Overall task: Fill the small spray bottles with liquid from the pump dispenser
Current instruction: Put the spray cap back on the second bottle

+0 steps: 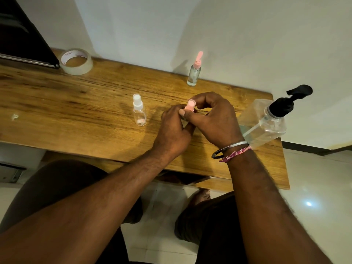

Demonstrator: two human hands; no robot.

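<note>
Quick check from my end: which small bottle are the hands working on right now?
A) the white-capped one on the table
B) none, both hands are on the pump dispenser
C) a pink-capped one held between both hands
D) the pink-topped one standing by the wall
C: the left hand and right hand both pinch the pink-capped bottle; the white-capped bottle stands apart, untouched.
</note>
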